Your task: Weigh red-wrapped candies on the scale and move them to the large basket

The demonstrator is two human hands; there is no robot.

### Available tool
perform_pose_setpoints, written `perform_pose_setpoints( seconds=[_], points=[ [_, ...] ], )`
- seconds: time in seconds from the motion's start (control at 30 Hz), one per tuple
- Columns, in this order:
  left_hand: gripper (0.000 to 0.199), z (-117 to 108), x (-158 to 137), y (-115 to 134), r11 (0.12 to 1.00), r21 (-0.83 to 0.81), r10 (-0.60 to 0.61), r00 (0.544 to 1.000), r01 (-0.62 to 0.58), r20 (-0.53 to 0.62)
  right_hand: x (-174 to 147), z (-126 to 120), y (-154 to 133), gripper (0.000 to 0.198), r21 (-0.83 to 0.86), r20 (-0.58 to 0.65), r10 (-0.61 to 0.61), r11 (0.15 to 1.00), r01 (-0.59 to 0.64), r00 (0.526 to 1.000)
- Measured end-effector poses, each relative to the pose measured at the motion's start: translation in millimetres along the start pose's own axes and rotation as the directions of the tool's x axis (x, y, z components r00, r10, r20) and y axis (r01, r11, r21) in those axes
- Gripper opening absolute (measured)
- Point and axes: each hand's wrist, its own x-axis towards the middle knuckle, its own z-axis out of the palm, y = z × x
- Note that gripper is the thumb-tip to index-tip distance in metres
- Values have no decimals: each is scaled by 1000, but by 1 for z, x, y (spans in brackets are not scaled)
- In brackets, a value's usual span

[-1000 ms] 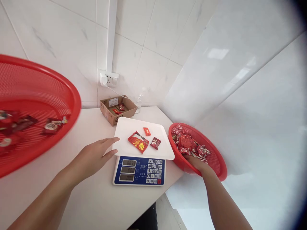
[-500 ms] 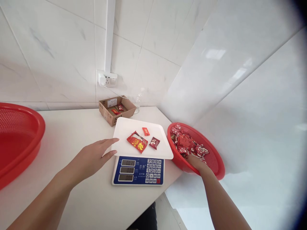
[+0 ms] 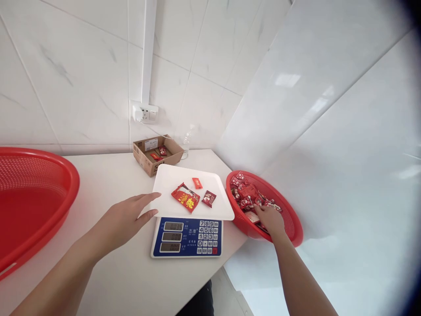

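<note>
My left hand [image 3: 126,219] hovers at the left edge of the scale's white pan [image 3: 213,180], fingers apart and holding nothing. On the pan lie a larger red packet with yellow print [image 3: 186,197], a small red packet [image 3: 197,183] and a dark red packet [image 3: 208,199]. Below the pan, the blue panel of the digital scale [image 3: 189,237] shows what looks like 0.035 on its top display. My right hand [image 3: 269,219] reaches into the right red basket [image 3: 289,219], fingertips drawn together among small red packets [image 3: 248,192]. What is between those fingers is hidden.
A second red basket [image 3: 70,175] stands at the left. Behind the scale sits a cardboard box [image 3: 143,163] with a few packets inside. A clear plastic bottle [image 3: 188,138] and a wall socket [image 3: 144,113] are at the back. The white table [image 3: 125,281] ends at the right.
My right hand has lifted a little within the basket, baring a pale packet below it. My left hand stays beside the pan. The view has shifted slightly.
</note>
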Motion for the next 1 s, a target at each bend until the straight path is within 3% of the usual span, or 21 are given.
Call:
perform_pose_setpoints(
  seconds=[0.3,0.53,0.77,1.0],
  points=[
    [53,1,1,0,1000,-7,-16,1000,16,15,-11,-8,-1,48,293,-248,66,956,10,967],
    [56,8,6,-7,1000,-21,-11,1000,12,7,-14,-9,2,42,597,-310,120,796,95,943],
    [54,12,6,-12,999,-40,13,998,-15,-56,-11,-7,3,42,651,-311,124,751,116,942],
    [55,13,7,-15,999,-34,6,1000,-7,-9,-17,-12,6,45,622,-454,269,778,86,850]
  ],
)
